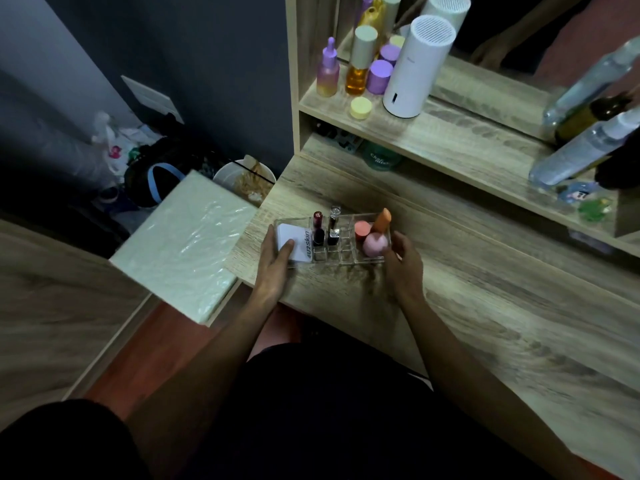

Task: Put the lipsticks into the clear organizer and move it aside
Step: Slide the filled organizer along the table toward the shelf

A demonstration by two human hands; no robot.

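Both hands (275,261) (403,263) flanking clear organizer (343,252)

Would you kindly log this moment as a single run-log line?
stage: moving organizer | left hand: grips left end | right hand: grips right end | clear organizer: on desk | lipsticks: two upright inside

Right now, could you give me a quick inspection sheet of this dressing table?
Surface: wooden tabletop, mostly bare.
Job's things: clear organizer near the left edge; two lipsticks upright in its slots; white compact and makeup sponges inside.
Clutter: bottles and white cylinder on the shelf.
Hands: left hand and right hand hold the organizer's ends.
Cables: nothing seen.
Surroundings: mirror; white bucket and bags on the floor, left.
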